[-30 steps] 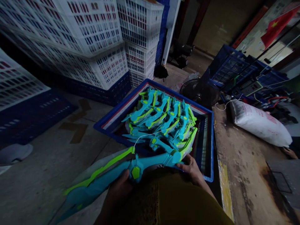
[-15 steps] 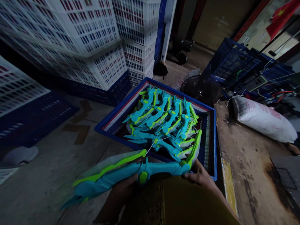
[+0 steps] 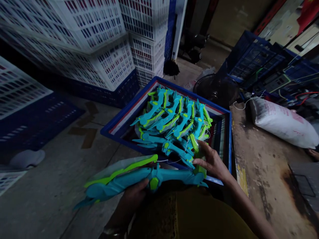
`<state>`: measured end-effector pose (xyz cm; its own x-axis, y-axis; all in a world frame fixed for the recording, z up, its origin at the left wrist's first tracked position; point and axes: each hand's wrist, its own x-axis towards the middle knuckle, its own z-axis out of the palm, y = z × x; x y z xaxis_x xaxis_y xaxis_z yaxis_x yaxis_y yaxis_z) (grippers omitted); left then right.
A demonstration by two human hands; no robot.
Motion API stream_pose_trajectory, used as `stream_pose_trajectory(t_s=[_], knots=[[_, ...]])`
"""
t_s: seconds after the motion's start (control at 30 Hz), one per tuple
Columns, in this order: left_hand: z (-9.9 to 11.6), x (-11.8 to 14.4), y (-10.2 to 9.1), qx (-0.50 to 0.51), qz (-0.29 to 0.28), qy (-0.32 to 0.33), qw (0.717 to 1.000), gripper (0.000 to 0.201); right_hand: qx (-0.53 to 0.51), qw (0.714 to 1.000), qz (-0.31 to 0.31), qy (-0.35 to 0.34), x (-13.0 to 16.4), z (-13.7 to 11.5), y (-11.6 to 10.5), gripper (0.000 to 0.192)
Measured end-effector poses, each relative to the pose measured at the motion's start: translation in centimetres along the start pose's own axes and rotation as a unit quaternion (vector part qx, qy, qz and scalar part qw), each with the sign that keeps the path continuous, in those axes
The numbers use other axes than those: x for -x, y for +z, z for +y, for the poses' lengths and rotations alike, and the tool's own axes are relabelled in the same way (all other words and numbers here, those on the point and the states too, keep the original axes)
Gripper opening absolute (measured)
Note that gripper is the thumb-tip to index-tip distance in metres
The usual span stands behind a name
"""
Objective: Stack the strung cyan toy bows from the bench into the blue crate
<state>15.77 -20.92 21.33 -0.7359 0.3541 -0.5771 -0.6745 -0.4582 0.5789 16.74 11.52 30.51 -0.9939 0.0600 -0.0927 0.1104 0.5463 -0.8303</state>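
A teal toy bow (image 3: 129, 177) with bright green folding arms and a thin white string lies across my lap. My left hand (image 3: 136, 196) is closed around its teal body, left of the green centre piece. My right hand (image 3: 211, 161) pinches the green arm (image 3: 194, 146) at the right end, which is tilted up and inward. The other green arm (image 3: 122, 169) lies folded along the left half. Just beyond, several similar toy bows (image 3: 171, 116) are packed in rows in a blue crate (image 3: 117, 127).
White slatted crates (image 3: 107, 63) stand stacked at the left on blue ones. A fan (image 3: 215, 91) sits behind the crate. On the right, a worn wooden board (image 3: 251, 159) bears a stuffed white sack (image 3: 284, 122). Cardboard scraps (image 3: 86, 132) lie on the floor.
My right hand has moved up and swung the right green arm inward, from leaning right to leaning left. The left hand keeps its hold. The view has shifted slightly.
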Motion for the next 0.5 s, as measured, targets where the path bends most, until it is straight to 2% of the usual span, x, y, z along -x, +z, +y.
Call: stream_pose_trajectory(t_s=[0.17, 0.33, 0.5], knots=[[-0.7, 0.6, 0.7, 0.034, -0.002, -0.022, 0.999, 0.067, -0.105, 0.992, 0.016, 0.062, -0.2, 0.4, 0.3, 0.074], [-0.6, 1.4, 2.4, 0.022, -0.009, -0.008, 1.000, 0.077, -0.116, 0.990, -0.009, 0.084, -1.1, 0.1, -0.9, 0.072], [0.1, 2.6, 4.9, 0.030, 0.001, -0.038, 0.999, 0.084, -0.140, 0.983, -0.088, 0.082, -1.3, 0.5, -1.7, 0.070]])
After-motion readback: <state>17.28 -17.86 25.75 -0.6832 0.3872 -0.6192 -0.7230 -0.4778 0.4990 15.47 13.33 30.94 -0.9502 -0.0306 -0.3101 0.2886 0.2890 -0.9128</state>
